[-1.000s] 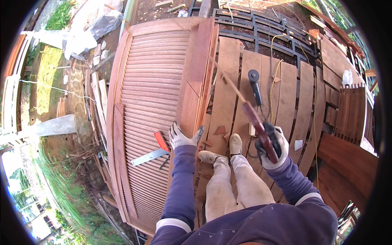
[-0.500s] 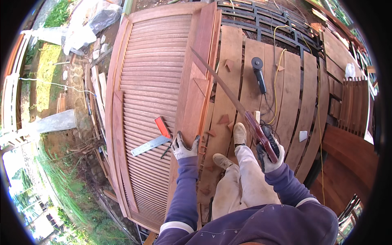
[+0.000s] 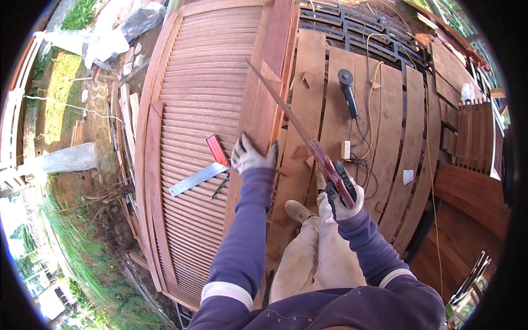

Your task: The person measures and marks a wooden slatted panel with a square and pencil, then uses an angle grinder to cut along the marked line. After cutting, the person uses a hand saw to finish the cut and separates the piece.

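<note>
My left hand, gloved, spans a reddish board along the right side of the louvred wooden panel, thumb over its edge. My right hand is closed on the reddish handle of a long, tapering saw-like tool, whose far tip crosses the board. A metal square with a red handle lies on the louvres beside my left hand, with a dark thin tool near it.
Wooden decking holds an angle grinder, a small pale block, cords and offcuts. Dark metal grating lies beyond. Stacked timber panels are at right; plastic sheeting, stones and grass are at left.
My left hand has moved farther along the board, away from my body. My right hand has shifted left, and the tool's far tip has swung left across the board.
</note>
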### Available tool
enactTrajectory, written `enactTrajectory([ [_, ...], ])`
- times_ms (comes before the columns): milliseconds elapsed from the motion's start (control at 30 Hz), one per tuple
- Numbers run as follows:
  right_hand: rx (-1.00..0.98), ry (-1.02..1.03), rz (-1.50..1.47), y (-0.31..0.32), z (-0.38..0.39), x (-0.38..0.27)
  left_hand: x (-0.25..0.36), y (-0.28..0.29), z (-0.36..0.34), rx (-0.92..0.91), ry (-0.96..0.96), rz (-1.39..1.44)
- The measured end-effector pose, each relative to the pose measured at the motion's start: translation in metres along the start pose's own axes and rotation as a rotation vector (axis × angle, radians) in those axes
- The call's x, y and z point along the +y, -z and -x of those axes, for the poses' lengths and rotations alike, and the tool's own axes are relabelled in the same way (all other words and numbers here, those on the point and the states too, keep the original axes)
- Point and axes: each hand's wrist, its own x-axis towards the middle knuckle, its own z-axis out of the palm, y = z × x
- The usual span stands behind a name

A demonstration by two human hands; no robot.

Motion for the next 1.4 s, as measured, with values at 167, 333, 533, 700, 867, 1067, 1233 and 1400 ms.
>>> enactTrajectory([
  [167, 0.05, 0.11, 0.163, -0.007, 0.009, 0.014, 0.041, -0.016, -0.049, -0.096, 0.053, -0.103],
  [333, 0.066, 0.117, 0.119, -0.006, 0.025, 0.024, 0.036, -0.021, -0.049, -0.068, 0.034, -0.083],
  [533, 0.053, 0.121, 0.149, -0.001, 0.024, 0.023, 0.037, -0.017, -0.055, -0.126, 0.066, -0.062],
  [700, 0.046, 0.051, 0.063, -0.001, 0.024, 0.022, 0.036, -0.015, -0.055, -0.103, 0.058, -0.064],
  [867, 0.061, 0.089, 0.099, 0.001, 0.024, 0.021, 0.039, -0.014, -0.053, -0.095, 0.036, -0.048],
  [1067, 0.068, -0.142, -0.162, -0.002, 0.036, 0.047, 0.034, -0.021, -0.048, -0.07, 0.013, -0.068],
  [1233, -0.011, -0.046, -0.006, -0.006, 0.03, 0.034, 0.027, -0.018, -0.057, -0.065, 0.023, -0.083],
  [1400, 0.017, -0.136, 0.003, -0.005, 0.015, 0.016, 0.039, -0.031, -0.068, -0.041, -0.044, -0.138],
])
